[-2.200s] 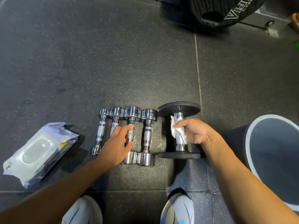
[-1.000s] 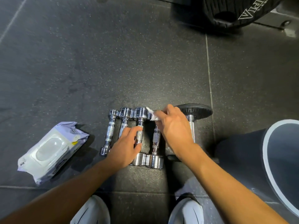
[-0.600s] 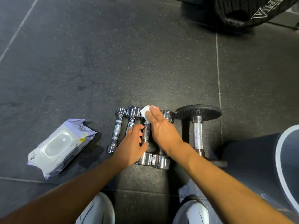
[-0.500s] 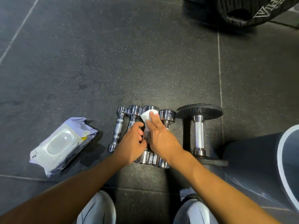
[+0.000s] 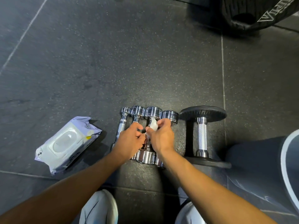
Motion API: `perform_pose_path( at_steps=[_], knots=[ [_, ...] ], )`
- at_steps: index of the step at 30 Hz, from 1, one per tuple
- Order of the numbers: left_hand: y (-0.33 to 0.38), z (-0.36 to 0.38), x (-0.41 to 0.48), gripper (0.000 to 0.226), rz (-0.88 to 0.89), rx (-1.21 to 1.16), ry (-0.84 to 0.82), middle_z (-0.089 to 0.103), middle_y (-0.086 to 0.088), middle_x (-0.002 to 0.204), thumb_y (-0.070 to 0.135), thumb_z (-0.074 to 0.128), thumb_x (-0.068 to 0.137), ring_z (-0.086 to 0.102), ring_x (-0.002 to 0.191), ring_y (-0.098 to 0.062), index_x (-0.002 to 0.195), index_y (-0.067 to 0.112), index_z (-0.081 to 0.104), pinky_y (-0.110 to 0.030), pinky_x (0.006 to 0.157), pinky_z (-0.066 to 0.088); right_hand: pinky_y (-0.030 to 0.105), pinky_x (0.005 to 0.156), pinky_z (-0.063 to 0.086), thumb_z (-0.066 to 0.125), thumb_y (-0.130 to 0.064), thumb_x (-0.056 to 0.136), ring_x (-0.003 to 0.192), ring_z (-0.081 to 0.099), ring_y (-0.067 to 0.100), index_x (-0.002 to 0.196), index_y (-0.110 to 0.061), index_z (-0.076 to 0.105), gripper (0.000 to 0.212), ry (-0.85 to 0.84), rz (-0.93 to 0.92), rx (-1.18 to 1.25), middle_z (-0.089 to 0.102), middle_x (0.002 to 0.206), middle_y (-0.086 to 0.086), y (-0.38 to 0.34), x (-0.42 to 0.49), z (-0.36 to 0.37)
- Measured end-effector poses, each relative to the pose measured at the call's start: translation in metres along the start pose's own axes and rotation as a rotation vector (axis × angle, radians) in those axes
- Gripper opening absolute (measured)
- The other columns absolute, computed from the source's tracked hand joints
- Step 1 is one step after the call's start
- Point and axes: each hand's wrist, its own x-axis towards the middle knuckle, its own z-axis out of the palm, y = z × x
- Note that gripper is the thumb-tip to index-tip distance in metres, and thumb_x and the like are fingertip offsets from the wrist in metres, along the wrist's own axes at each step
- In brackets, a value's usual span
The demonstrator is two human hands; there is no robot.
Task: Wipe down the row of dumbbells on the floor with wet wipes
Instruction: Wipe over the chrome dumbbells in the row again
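Right hand is pinching wet wipe on chrome dumbbell, left hand gripping its handle. Hard rubbing could roll it.

The 4 small dumbbells are mirror-bright silver; the larger dumbbell has black plates and a silver cross-hatched handle; the wipe is white; the wipes pack is lilac and white with a yellow tab; the floor is dark grey, pale-speckled.
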Motion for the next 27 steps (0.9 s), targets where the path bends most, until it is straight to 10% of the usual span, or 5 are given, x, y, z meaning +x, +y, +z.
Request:
perform_pose_path(
  at_steps=[12,16,21,24,27],
  knots=[
    [-0.002,-0.010,0.000,0.019,-0.058,-0.177,-0.102,0.077,-0.006,0.093,0.005,0.064,0.094,0.077,0.080,-0.016,0.100,0.023,0.064,-0.043,0.078,0.065,0.039,0.069,0.052,0.053,-0.014,0.084,0.077,0.058,0.025,0.099,-0.011,0.057,0.015,-0.300,0.487,0.536,0.059,0.086,0.009,-0.017,0.004,0.004],
    [0.000,-0.014,-0.001,0.019,-0.049,-0.165,-0.114,0.076,-0.008,0.095,0.003,0.066,0.094,0.077,0.080,-0.018,0.106,0.018,0.064,-0.039,0.077,0.065,0.032,0.075,0.045,0.054,-0.005,0.073,0.088,0.058,0.019,0.122,-0.009,0.049,0.049,-0.474,0.432,0.301,0.063,0.099,0.012,-0.009,-0.009,0.003],
    [-0.008,-0.015,-0.004,0.020,0.013,-0.092,-0.130,0.076,0.002,0.095,0.011,0.072,0.090,0.075,0.086,-0.015,0.099,0.027,0.065,-0.042,0.082,0.063,0.034,0.063,0.040,0.036,0.002,0.082,0.049,0.041,0.019,0.068,-0.014,0.053,0.028,-0.356,0.432,0.392,0.037,0.052,0.005,-0.017,-0.004,-0.008],
    [-0.010,-0.019,-0.005,0.027,0.004,-0.093,-0.148,0.077,0.004,0.095,0.008,0.074,0.088,0.075,0.085,-0.017,0.095,0.033,0.064,-0.047,0.083,0.062,0.057,0.079,0.053,0.035,0.003,0.090,0.070,0.060,0.041,0.097,0.001,0.066,0.032,-0.267,0.372,0.385,0.043,0.060,0.006,-0.019,0.003,-0.005],
    [-0.008,-0.022,-0.003,0.025,-0.005,-0.111,-0.149,0.077,-0.002,0.092,0.003,0.067,0.091,0.076,0.083,-0.021,0.097,0.027,0.063,-0.048,0.081,0.063,0.029,0.073,0.052,0.041,0.002,0.099,0.083,0.060,0.020,0.123,0.002,0.063,0.032,-0.129,0.051,0.032,0.061,0.088,0.004,-0.014,-0.002,0.006]
  ],
)
